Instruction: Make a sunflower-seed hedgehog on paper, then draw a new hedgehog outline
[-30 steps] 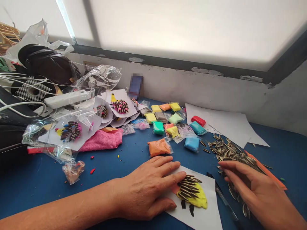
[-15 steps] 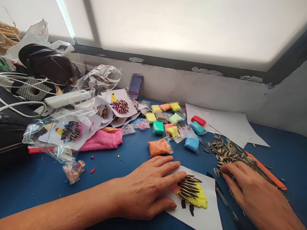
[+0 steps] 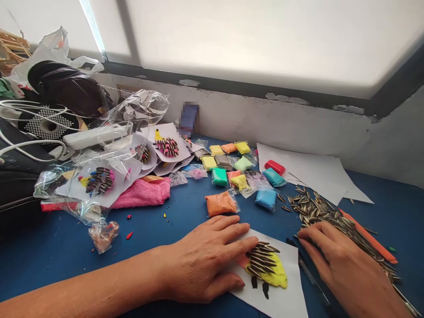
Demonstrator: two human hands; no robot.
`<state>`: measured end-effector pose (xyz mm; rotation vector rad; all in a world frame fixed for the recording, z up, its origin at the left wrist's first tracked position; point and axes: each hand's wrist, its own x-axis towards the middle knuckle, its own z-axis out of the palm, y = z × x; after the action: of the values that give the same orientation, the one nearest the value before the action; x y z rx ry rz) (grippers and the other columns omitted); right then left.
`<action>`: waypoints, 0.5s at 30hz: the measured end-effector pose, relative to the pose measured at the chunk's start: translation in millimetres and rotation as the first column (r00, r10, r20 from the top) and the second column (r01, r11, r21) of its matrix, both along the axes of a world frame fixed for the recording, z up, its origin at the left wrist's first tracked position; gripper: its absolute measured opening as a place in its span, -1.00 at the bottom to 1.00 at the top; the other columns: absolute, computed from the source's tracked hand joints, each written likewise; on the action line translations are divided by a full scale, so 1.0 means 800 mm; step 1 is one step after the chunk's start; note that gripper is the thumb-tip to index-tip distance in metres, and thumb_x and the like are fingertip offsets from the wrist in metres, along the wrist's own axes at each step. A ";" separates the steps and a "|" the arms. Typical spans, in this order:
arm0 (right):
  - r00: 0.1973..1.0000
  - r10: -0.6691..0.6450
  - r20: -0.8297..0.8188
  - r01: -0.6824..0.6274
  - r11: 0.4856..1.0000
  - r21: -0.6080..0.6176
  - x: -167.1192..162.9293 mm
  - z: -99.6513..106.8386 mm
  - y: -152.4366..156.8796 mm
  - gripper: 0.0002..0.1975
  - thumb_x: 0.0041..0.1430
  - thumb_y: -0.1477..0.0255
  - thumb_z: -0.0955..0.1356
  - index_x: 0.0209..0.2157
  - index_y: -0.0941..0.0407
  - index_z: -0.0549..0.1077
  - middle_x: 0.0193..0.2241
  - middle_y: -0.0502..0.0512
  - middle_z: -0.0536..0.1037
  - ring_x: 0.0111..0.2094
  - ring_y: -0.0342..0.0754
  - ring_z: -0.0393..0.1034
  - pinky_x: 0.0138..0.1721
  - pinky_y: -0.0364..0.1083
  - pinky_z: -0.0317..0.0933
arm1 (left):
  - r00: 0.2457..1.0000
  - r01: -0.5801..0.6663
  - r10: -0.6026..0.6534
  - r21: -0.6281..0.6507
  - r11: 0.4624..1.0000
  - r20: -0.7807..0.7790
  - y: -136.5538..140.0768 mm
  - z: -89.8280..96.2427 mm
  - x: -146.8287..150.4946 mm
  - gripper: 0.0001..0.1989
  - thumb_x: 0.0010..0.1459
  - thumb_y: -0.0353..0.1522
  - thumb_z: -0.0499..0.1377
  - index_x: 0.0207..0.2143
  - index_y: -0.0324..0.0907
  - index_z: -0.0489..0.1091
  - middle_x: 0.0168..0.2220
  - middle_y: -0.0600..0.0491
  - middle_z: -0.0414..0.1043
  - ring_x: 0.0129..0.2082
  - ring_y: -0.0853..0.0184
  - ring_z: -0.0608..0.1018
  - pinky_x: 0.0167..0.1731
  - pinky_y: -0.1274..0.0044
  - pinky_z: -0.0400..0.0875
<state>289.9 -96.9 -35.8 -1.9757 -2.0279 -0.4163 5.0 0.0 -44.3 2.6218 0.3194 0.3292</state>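
My left hand (image 3: 212, 256) lies flat with its fingers stretched out, pressing on the white sheet of paper (image 3: 291, 269). On this sheet is a yellow clay shape (image 3: 278, 274) with striped sunflower seeds (image 3: 261, 259) stuck in rows on its left part. Two black clay bits sit below it, and a pinkish clay part is partly under my fingers. To the right, my right hand (image 3: 344, 260) pinches a sunflower seed (image 3: 296, 237), of which only a tip shows. It is beside the seed pile (image 3: 318, 207). A pen (image 3: 313, 280) lies between hand and sheet.
Wrapped clay packets (image 3: 221, 204) in several colours lie beyond my left hand. An orange tool (image 3: 369, 236) rests along the seed pile. Blank paper (image 3: 304, 170) is at the back right. Finished seed pictures (image 3: 167, 145), a pink towel (image 3: 142, 193) and plastic bags crowd the left.
My right hand has shifted slightly left, from the edge of the seed pile towards the sheet, with the seed at its fingertips. My left hand and the sheet stay in place.
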 end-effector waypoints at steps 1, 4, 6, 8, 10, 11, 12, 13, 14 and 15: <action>1.000 0.014 -0.009 -0.014 1.000 0.011 -0.001 0.002 0.000 -0.44 0.42 0.07 0.10 -0.41 0.01 0.57 -0.39 0.07 0.61 -0.48 -0.03 0.58 -0.60 -0.09 0.38 | 1.000 0.000 0.000 0.003 1.000 -0.002 0.000 0.000 0.000 -0.33 0.32 -0.16 0.23 0.36 -0.23 0.17 0.37 -0.20 0.20 0.37 -0.03 0.25 0.36 0.19 0.13; 0.995 0.045 -0.087 -0.041 0.998 0.046 -0.005 0.010 -0.003 -0.55 0.39 0.11 0.18 -0.38 -0.01 0.57 -0.42 0.03 0.66 -0.48 -0.04 0.60 -0.55 -0.12 0.40 | 1.000 0.003 -0.002 0.011 1.000 -0.015 0.000 0.002 0.000 -0.32 0.32 -0.15 0.23 0.36 -0.24 0.17 0.37 -0.21 0.19 0.37 -0.03 0.24 0.37 0.20 0.12; 0.980 0.043 -0.193 -0.040 0.999 0.022 -0.006 0.013 -0.008 -0.66 0.36 0.14 0.25 -0.36 -0.04 0.56 -0.53 -0.06 0.63 -0.58 -0.09 0.54 -0.59 -0.16 0.35 | 1.000 0.006 -0.005 0.016 1.000 -0.020 0.000 0.002 0.001 -0.32 0.32 -0.15 0.23 0.37 -0.25 0.17 0.37 -0.21 0.19 0.38 -0.03 0.23 0.37 0.21 0.11; 0.952 0.032 -0.305 -0.047 0.998 -0.044 -0.008 0.013 -0.015 -0.75 0.32 0.16 0.30 -0.34 -0.06 0.54 -0.68 -0.16 0.52 -0.72 -0.15 0.40 -0.67 -0.19 0.27 | 1.000 0.007 -0.006 0.017 1.000 -0.018 0.000 0.002 0.001 -0.32 0.32 -0.15 0.23 0.37 -0.25 0.17 0.37 -0.21 0.19 0.38 -0.03 0.23 0.37 0.21 0.11; 0.925 0.027 -0.380 -0.066 0.994 -0.089 -0.010 0.011 -0.021 -0.79 0.31 0.17 0.32 -0.30 -0.07 0.54 -0.70 -0.19 0.46 -0.75 -0.18 0.32 -0.69 -0.20 0.23 | 1.000 0.008 -0.007 0.013 1.000 -0.010 0.000 0.002 0.001 -0.32 0.32 -0.16 0.23 0.37 -0.26 0.17 0.36 -0.21 0.20 0.37 -0.03 0.24 0.37 0.20 0.11; 0.914 0.032 -0.403 -0.080 0.992 -0.102 -0.012 0.009 -0.023 -0.80 0.31 0.17 0.32 -0.28 -0.08 0.54 -0.67 -0.18 0.49 -0.73 -0.18 0.34 -0.68 -0.20 0.23 | 1.000 0.008 -0.007 0.009 1.000 -0.007 0.001 0.001 0.001 -0.32 0.32 -0.16 0.23 0.36 -0.25 0.17 0.36 -0.21 0.21 0.37 -0.03 0.24 0.37 0.19 0.11; 0.907 0.036 -0.419 -0.091 0.990 -0.111 -0.014 0.007 -0.025 -0.80 0.31 0.17 0.32 -0.27 -0.08 0.55 -0.61 -0.16 0.53 -0.69 -0.17 0.37 -0.66 -0.20 0.24 | 1.000 0.007 -0.007 0.005 1.000 -0.003 0.000 0.001 0.001 -0.32 0.31 -0.16 0.23 0.36 -0.25 0.17 0.36 -0.21 0.21 0.37 -0.03 0.25 0.36 0.18 0.12; 0.902 0.038 -0.430 -0.096 0.989 -0.115 -0.017 0.006 -0.026 -0.79 0.31 0.17 0.32 -0.26 -0.08 0.56 -0.54 -0.13 0.58 -0.64 -0.16 0.42 -0.62 -0.19 0.27 | 1.000 0.005 -0.005 0.000 1.000 -0.001 0.000 0.001 0.000 -0.32 0.31 -0.16 0.23 0.36 -0.24 0.17 0.36 -0.21 0.21 0.37 -0.03 0.25 0.36 0.18 0.13; 0.898 0.037 -0.439 -0.098 0.988 -0.118 -0.021 0.005 -0.027 -0.78 0.31 0.17 0.31 -0.27 -0.07 0.57 -0.48 -0.10 0.61 -0.58 -0.15 0.46 -0.58 -0.19 0.29 | 1.000 0.004 -0.004 -0.004 1.000 0.001 0.000 0.001 0.000 -0.32 0.31 -0.16 0.23 0.37 -0.23 0.17 0.36 -0.21 0.21 0.37 -0.03 0.25 0.36 0.17 0.14; 0.895 0.035 -0.446 -0.100 0.988 -0.122 -0.024 0.005 -0.027 -0.76 0.32 0.18 0.30 -0.28 -0.07 0.57 -0.43 -0.07 0.63 -0.53 -0.13 0.49 -0.54 -0.19 0.32 | 1.000 0.002 -0.002 -0.006 1.000 0.000 0.000 0.001 0.000 -0.33 0.31 -0.16 0.23 0.37 -0.22 0.17 0.37 -0.21 0.20 0.37 -0.03 0.25 0.35 0.16 0.14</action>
<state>270.5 -118.7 -32.0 -1.8553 -1.8597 0.1904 4.8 0.2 -43.8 2.6156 0.3177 0.3268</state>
